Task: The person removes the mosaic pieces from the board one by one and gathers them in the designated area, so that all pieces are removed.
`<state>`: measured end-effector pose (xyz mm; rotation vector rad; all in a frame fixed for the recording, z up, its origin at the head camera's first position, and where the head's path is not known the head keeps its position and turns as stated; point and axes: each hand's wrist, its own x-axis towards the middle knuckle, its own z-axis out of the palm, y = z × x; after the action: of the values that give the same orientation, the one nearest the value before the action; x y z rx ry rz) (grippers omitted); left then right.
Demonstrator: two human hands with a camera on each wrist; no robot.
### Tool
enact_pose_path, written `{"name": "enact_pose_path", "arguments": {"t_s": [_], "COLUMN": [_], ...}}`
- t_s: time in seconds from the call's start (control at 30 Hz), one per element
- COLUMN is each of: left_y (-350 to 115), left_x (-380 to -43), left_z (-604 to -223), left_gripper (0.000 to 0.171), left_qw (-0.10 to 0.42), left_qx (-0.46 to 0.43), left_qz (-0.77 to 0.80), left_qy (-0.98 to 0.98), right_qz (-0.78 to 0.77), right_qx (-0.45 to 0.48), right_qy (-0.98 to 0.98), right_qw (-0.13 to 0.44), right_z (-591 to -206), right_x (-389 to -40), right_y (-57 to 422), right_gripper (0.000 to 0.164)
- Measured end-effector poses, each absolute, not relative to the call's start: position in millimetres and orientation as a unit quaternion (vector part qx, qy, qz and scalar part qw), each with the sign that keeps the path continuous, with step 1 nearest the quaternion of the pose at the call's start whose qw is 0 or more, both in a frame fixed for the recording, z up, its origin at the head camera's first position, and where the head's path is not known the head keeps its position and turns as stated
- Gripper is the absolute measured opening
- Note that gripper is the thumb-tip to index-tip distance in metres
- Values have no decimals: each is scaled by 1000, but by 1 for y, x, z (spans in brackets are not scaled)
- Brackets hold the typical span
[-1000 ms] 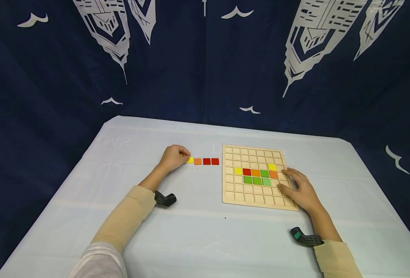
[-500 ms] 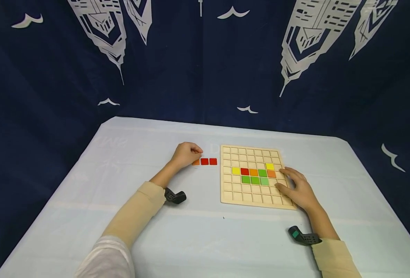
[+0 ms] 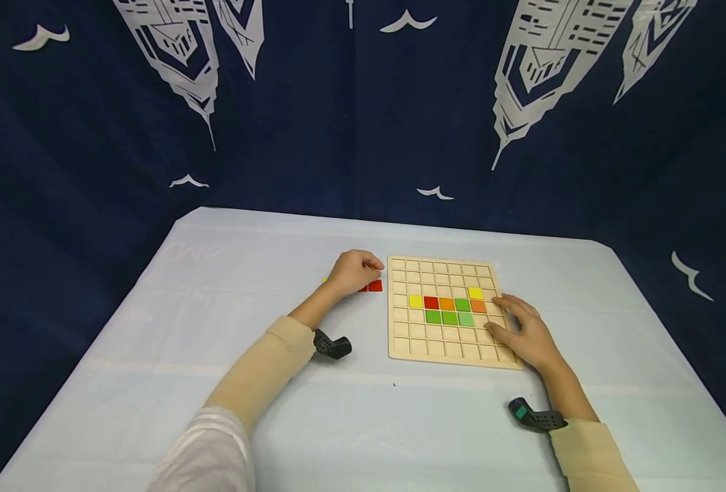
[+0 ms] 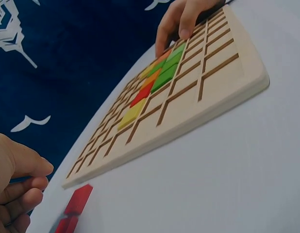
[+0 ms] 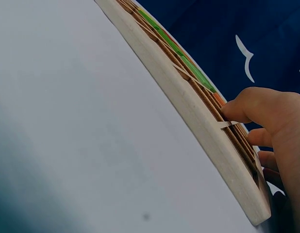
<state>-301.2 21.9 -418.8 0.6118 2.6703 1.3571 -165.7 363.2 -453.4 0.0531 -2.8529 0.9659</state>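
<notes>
My left hand [image 3: 354,270] hovers over a row of small square tiles left of the wooden grid board [image 3: 408,350]. Its fingers are loosely bent, and nothing shows between thumb and fingertips in the left wrist view. Just below those fingertips lie red tiles [image 4: 79,199]; a sliver of a yellow tile [image 3: 324,280] peeks out behind the hand, which hides the row's middle. At the board's right side, my right hand [image 3: 527,333] rests with spread fingers, thumb and fingertips on the grid. Set in the board are yellow, red, orange and green tiles [image 3: 450,318].
The board lies flat on a white-covered table [image 3: 246,273]. A dark blue curtain [image 3: 313,137] with white printed buildings and birds hangs behind it. Black wrist devices [image 3: 333,345] sit on both arms. A tiny dark speck [image 3: 394,385] lies in front of the board.
My left hand has moved right along the tile row, from the yellow tile to above the red ones, uncovering part of the yellow tile. The right hand stays on the board.
</notes>
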Motion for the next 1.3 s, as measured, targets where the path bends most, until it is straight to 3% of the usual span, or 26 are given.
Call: {"name": "enact_pose_path", "arguments": {"t_s": [1.3], "left_y": [118], "left_x": [-277], "left_z": [-415], "left_gripper": [13], "left_qw": [99], "left_qx": [303], "left_qz": [443], "left_qy": [838], "right_qz": [328], "right_qx": [19], "right_qy": [-942], "right_qw": [69], "right_z": [-451], "right_x": [-164], "right_y": [363], "right_gripper": [62]}}
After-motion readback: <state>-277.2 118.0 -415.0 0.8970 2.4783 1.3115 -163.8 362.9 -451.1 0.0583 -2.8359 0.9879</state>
